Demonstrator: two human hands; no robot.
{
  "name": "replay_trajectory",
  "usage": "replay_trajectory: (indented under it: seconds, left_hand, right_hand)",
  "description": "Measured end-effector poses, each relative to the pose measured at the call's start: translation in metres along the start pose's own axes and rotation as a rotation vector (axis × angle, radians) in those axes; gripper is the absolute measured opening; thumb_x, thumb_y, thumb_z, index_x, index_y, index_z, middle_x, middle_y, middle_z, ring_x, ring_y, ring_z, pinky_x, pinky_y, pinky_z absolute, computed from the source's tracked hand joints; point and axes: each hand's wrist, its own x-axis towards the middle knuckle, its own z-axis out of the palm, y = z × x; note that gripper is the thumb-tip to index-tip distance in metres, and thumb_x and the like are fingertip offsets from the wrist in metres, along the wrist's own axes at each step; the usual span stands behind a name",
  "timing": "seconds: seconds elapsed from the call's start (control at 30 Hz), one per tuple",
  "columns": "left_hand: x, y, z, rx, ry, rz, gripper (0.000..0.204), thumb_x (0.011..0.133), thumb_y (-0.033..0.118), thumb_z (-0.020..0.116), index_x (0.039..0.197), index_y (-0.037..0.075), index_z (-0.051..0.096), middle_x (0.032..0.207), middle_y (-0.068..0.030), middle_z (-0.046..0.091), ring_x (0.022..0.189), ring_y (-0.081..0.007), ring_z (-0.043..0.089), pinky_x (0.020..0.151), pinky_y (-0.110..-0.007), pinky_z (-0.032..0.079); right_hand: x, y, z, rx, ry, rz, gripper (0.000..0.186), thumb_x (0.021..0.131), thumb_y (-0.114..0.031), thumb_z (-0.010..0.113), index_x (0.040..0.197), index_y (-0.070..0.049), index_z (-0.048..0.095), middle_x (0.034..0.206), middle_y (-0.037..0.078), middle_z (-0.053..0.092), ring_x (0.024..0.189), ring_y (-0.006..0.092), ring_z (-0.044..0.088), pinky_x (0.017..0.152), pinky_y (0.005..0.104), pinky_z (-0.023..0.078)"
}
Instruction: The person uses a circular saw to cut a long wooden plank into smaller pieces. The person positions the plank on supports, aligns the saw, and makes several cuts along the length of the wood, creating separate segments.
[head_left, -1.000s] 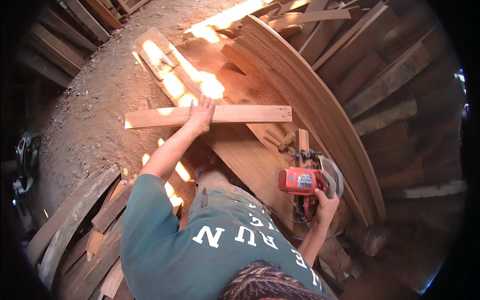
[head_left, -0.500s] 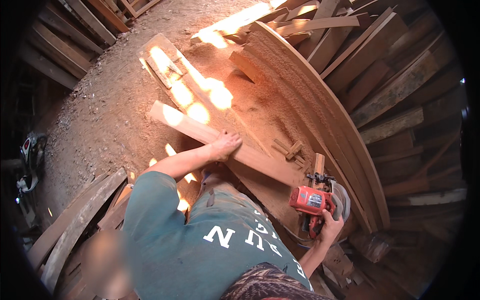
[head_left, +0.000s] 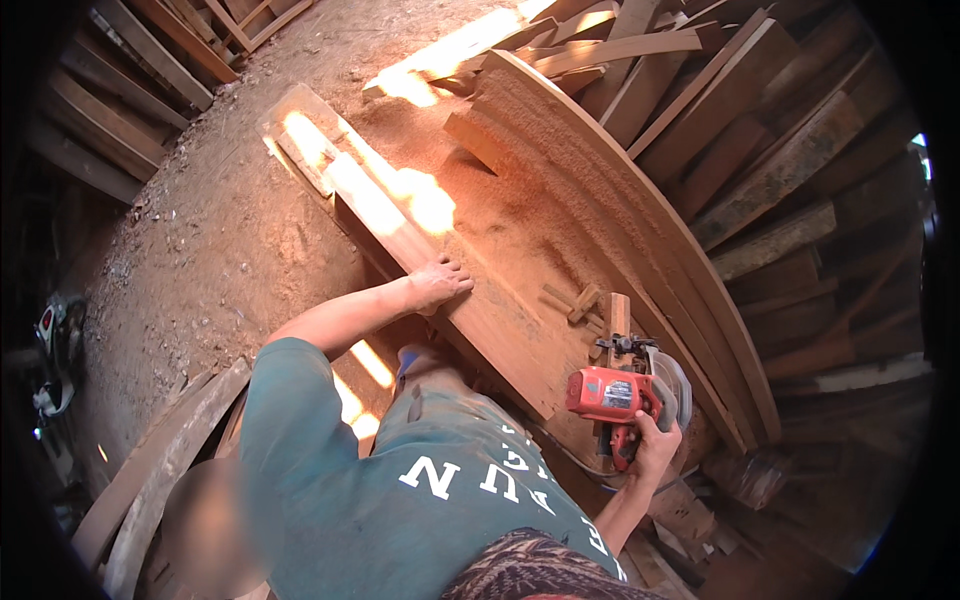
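Observation:
My left hand (head_left: 436,285) grips a pale wooden board (head_left: 380,210) lying diagonally along a wide plank workbench (head_left: 305,120), fingers over its top and thumb at the near edge. Sun patches fall on both. My right hand (head_left: 655,440) holds the handle of a red circular saw (head_left: 605,390), which sits at the right end of the plank beside a short upright-looking block (head_left: 618,315). Small loose offcuts (head_left: 580,305) lie just left of that block in the sawdust. The saw's cord runs below it toward my body.
Long curved boards (head_left: 690,280) with sawdust border the bench on the right, with stacked timber (head_left: 770,170) beyond. More planks stand at top left (head_left: 130,110) and lie at lower left (head_left: 170,450). A motorbike part (head_left: 55,360) shows at the left edge, above the dirt floor (head_left: 220,260).
The board has swung from crosswise to diagonal, its left end going up, now along the plank. My left hand moved down and right with it. The saw has shifted slightly down and right.

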Motion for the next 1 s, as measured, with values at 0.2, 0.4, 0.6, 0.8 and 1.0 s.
replay_trajectory:
  seconds: [0.2, 0.4, 0.6, 0.8, 1.0]
  left_hand:
    - [0.001, 0.041, 0.032, 0.142, 0.209, -0.26, 0.093, 0.067, 0.021, 0.09, 0.15, 0.01, 0.049, 0.145, -0.0125, 0.056, 0.147, -0.0327, 0.045, 0.125, -0.063, 0.029]
    - [-0.072, 0.143, -0.11, -0.72, 0.108, -0.494, 0.071, 0.084, 0.027, 0.086, 0.144, 0.002, 0.058, 0.135, -0.0181, 0.067, 0.137, -0.0378, 0.057, 0.114, -0.05, 0.046]
    - [-0.098, 0.292, -0.121, -1.626, 0.26, -0.291, 0.043, 0.102, 0.026, 0.077, 0.134, 0.0, 0.065, 0.125, -0.0116, 0.074, 0.12, -0.0193, 0.068, 0.105, -0.036, 0.054]
    - [-0.089, 0.423, -0.121, -1.936, 0.557, -0.278, 0.043, 0.107, 0.014, 0.066, 0.146, -0.002, 0.056, 0.137, -0.0164, 0.068, 0.13, -0.0248, 0.065, 0.113, -0.04, 0.052]
    - [-0.088, 0.485, -0.104, -2.076, 0.858, -0.533, 0.054, 0.112, 0.024, 0.059, 0.156, -0.002, 0.042, 0.145, -0.0183, 0.06, 0.135, -0.0264, 0.061, 0.115, -0.041, 0.051]
  right_hand:
    - [-0.003, -0.027, 0.003, -0.007, -0.102, -0.037, 0.049, 0.083, 0.001, 0.071, 0.132, 0.004, 0.072, 0.107, 0.005, 0.075, 0.084, 0.0076, 0.067, 0.073, 0.0248, 0.053]
    - [-0.002, -0.038, 0.016, -0.053, -0.271, -0.24, 0.046, 0.083, -0.003, 0.074, 0.129, 0.0, 0.074, 0.112, 0.006, 0.077, 0.104, 0.017, 0.071, 0.094, 0.0333, 0.055]
    - [0.0, -0.028, 0.016, -0.209, -0.538, -0.388, 0.032, 0.088, -0.005, 0.079, 0.118, 0.001, 0.074, 0.104, 0.005, 0.076, 0.094, 0.0128, 0.067, 0.087, 0.0316, 0.055]
    - [-0.03, -0.03, 0.013, -0.386, -0.774, -0.499, 0.036, 0.086, -0.013, 0.081, 0.118, 0.0, 0.073, 0.102, 0.015, 0.077, 0.096, 0.0204, 0.072, 0.091, 0.0365, 0.056]
    - [-0.074, -0.024, 0.029, -0.538, -0.983, -0.554, 0.03, 0.085, -0.023, 0.079, 0.109, -0.004, 0.076, 0.096, 0.022, 0.077, 0.09, 0.0341, 0.075, 0.083, 0.0434, 0.057]
